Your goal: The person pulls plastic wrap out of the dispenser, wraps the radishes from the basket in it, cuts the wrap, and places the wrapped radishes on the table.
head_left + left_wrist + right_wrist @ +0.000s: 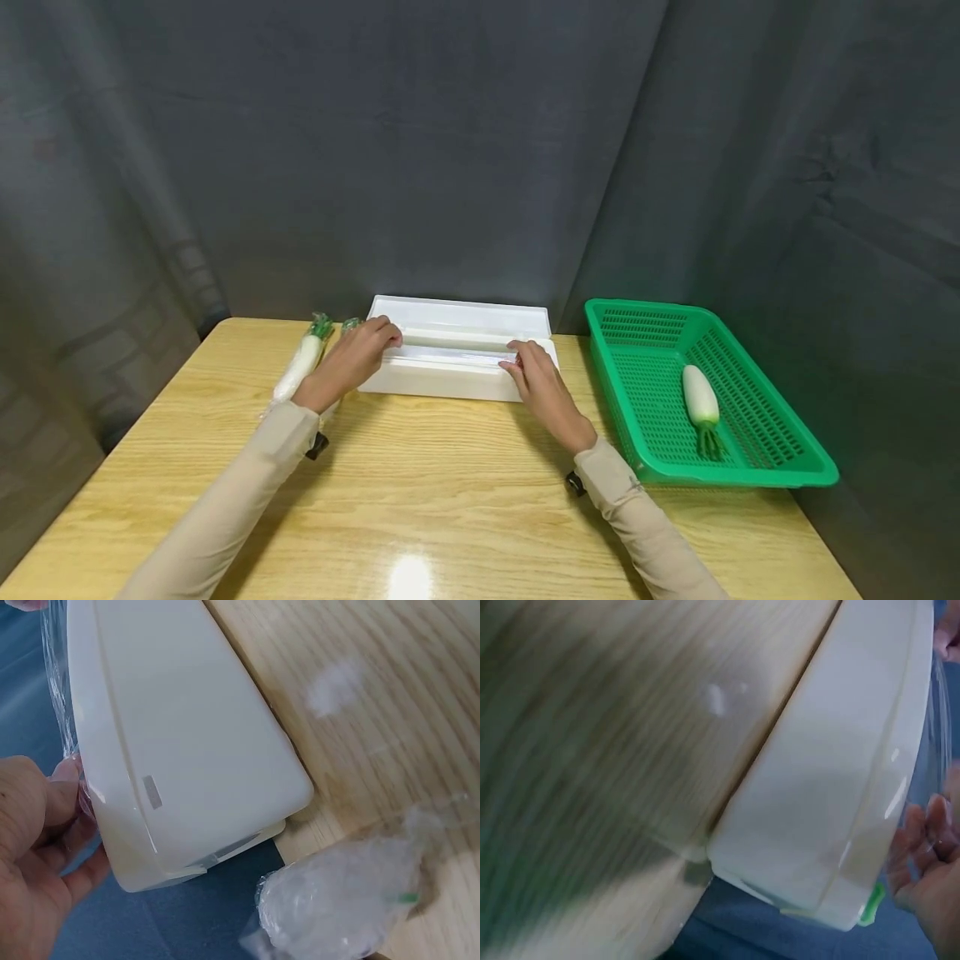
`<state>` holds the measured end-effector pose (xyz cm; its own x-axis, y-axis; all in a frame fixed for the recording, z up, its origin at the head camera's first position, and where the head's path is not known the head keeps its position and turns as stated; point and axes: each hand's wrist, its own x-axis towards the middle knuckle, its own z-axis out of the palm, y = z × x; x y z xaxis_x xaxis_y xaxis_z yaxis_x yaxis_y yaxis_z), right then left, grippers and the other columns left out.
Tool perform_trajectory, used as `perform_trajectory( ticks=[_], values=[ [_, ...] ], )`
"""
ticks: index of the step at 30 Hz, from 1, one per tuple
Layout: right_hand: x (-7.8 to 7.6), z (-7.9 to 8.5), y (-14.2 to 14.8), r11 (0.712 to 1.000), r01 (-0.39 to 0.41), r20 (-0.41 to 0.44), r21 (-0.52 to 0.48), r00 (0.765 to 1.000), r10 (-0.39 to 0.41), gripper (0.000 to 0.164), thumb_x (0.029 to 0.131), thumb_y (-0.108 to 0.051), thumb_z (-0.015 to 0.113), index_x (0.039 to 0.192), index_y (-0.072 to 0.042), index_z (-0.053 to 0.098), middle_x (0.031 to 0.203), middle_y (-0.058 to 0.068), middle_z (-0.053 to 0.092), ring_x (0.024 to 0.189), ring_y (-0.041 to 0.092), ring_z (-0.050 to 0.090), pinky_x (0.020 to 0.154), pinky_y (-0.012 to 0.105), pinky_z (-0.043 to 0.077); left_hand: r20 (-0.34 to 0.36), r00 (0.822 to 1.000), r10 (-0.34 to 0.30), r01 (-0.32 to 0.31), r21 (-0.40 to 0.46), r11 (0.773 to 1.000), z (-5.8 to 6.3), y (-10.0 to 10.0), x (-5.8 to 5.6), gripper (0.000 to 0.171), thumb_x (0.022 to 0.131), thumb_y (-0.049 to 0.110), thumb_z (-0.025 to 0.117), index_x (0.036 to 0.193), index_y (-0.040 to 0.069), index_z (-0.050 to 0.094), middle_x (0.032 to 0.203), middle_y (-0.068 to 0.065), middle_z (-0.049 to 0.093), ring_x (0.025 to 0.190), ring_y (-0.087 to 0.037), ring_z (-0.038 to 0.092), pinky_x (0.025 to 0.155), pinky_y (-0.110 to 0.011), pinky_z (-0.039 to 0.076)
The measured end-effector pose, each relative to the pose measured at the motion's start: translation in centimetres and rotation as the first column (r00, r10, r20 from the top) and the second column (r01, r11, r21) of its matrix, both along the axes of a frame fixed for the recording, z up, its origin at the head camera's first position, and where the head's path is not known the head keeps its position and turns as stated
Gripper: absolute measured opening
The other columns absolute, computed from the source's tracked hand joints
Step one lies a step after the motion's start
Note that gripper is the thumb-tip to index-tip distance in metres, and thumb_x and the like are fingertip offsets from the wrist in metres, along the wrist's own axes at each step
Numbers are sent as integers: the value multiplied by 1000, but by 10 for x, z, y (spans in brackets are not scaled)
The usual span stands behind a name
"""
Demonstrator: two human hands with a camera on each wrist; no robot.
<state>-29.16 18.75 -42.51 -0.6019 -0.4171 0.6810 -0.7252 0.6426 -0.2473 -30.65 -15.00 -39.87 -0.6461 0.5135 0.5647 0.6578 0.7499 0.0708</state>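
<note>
A long white cling film dispenser box [438, 382] stands at the back of the table with its lid [461, 312] raised. A clear strip of cling film [450, 356] stretches across its top between both hands. My left hand [352, 360] pinches the film at the left end; the left wrist view shows the film [57, 675] gathered at the fingertips. At the other end my right hand [546, 392] pinches the film between thumb and fingers. Beside the left hand lies a wrapped white radish [300, 367]; a second one, mostly hidden by that hand, shows green leaves [351, 323].
To the right stands a green plastic basket [633, 454] holding one unwrapped white radish [700, 396] with trimmed green stalks. A grey curtain [450, 150] hangs directly behind the wooden table [420, 483].
</note>
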Motion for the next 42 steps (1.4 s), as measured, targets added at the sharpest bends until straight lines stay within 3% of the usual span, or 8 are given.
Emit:
perform_trajectory(
  ticks=[4,8,14,25,31,36,42],
  values=[
    [2,2,7,998,-30,-45,62,998,33,13,94,0,74,105,4,68,89,11,56,82,26,54,73,38,49,8,1000,13,-13,8,1000,2,1,3,6,102,-1,63,99,-2,68,97,-13,65,82,-27,65,66,-38,56],
    [4,2,14,996,-7,-93,85,996,15,11,92,8,74,98,1,70,92,11,59,84,28,58,74,41,51,4,1000,10,-10,22,1000,2,1,6,5,103,-2,60,101,-2,65,96,-14,67,75,-24,62,62,-40,55],
    [3,0,17,993,45,-137,111,990,-30,13,95,12,68,105,4,67,100,16,65,92,32,65,79,43,58,-59,996,-73,77,52,996,-1,-7,14,19,95,-18,62,103,-1,64,96,-12,67,81,-22,64,68,-38,58],
    [13,7,15,995,83,-76,61,994,-78,13,93,13,69,104,6,71,102,19,72,96,34,71,82,43,61,-144,982,-122,136,97,986,-4,-13,20,33,86,-28,62,104,-1,68,99,-12,71,90,-26,71,76,-38,61],
    [21,10,16,997,75,-125,8,989,-73,16,90,15,71,103,6,73,99,20,75,93,35,74,79,44,62,-198,975,-102,131,139,982,-4,-15,22,24,89,-20,68,103,-1,73,98,-11,73,89,-27,72,75,-38,62],
    [27,10,20,998,52,-122,-41,991,-57,16,90,15,72,103,6,74,98,19,75,91,35,74,78,45,62,-239,966,-95,125,113,986,-5,-15,24,14,91,-8,73,101,0,73,95,-9,72,85,-24,70,73,-36,61],
    [32,8,27,998,-7,-130,-65,991,-1,21,87,16,74,105,5,74,98,17,76,91,33,74,79,44,62,-284,951,-119,150,91,985,-9,-16,29,12,89,-5,76,99,1,73,92,-8,72,84,-23,70,72,-36,60]
  ],
)
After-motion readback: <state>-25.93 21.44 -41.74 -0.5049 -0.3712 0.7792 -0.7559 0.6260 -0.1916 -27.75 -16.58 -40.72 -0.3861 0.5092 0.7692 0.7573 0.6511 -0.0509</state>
